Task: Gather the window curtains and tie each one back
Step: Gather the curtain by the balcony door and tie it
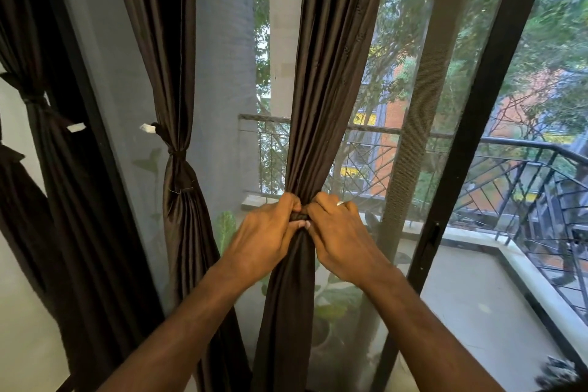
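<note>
- A dark brown satin curtain [321,89] hangs at the centre of a tall window, drawn tight into a narrow waist partway down and spreading again below.
- The left hand [267,232] grips that waist from the left, fingers curled round the bunched cloth, thumb tucked under.
- The right hand [337,232] grips it from the right, fingers curled; a pale ring [340,203] sits on one finger.
- Between the two hands a dark tie-back band [299,216] shows round the gathered cloth, pinched by both sets of fingertips; whether it is knotted cannot be seen.
- Both bare forearms reach up from the bottom edge.
- To the left, a second brown curtain [178,169] hangs already tied at its waist, with a small white tag [147,128] beside its tie.
- Further left, a darker curtain [41,124] is also tied back, a white tag [75,127] near it.
- A black sliding door frame [471,143] slants down on the right.
- Beyond the screen lie a balcony railing [496,149], trees and an orange building.
</note>
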Demonstrator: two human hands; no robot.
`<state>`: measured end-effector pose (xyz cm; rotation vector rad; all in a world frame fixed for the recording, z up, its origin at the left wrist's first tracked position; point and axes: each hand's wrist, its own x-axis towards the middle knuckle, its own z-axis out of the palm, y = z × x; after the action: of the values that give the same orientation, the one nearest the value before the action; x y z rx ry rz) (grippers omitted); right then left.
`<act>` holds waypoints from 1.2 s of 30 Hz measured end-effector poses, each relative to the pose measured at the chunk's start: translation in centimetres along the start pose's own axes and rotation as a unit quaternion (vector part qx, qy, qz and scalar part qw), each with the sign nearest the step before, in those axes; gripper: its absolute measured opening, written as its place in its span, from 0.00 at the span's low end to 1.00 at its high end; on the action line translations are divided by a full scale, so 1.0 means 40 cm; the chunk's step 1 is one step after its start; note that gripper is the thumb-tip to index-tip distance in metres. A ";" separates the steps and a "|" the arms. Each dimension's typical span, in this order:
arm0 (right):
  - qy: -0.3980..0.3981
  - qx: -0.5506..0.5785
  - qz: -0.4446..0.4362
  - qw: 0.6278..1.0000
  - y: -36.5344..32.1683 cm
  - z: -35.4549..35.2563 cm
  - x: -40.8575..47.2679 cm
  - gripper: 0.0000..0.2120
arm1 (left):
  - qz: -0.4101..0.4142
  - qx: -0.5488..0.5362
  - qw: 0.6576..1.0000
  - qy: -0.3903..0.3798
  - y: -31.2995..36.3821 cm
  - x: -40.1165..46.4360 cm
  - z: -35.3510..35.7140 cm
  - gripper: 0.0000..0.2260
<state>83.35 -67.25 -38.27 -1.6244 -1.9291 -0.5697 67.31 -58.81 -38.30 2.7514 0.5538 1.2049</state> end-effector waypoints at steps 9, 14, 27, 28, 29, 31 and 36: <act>0.117 0.222 0.113 0.961 -0.012 0.048 -0.021 0.07 | -0.146 -0.171 0.974 0.015 0.008 0.008 0.013 0.05; 0.100 0.206 0.087 0.969 -0.015 0.040 -0.031 0.13 | -0.115 -0.086 0.989 -0.023 0.007 0.017 -0.009 0.06; 0.248 0.345 0.322 0.846 -0.132 0.107 -0.079 0.06 | -0.212 -0.169 0.956 -0.110 0.026 0.044 -0.011 0.16; 0.265 0.363 0.341 0.826 -0.136 0.105 -0.081 0.06 | -0.211 -0.188 0.952 -0.116 0.024 0.044 -0.014 0.15; 0.274 0.376 0.356 0.811 -0.140 0.105 -0.081 0.07 | -0.208 -0.203 0.949 -0.124 0.022 0.044 -0.018 0.15; 0.280 0.398 0.368 0.792 -0.151 0.106 -0.077 0.06 | -0.192 -0.215 0.947 -0.141 0.021 0.049 -0.028 0.14; 0.260 0.497 0.408 0.720 -0.146 0.101 -0.061 0.08 | -0.152 -0.205 0.957 -0.141 0.019 0.047 -0.037 0.06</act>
<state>77.35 -67.56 -42.79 -1.1624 -0.6590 0.3440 67.64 -58.94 -35.80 2.3219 0.5890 0.7407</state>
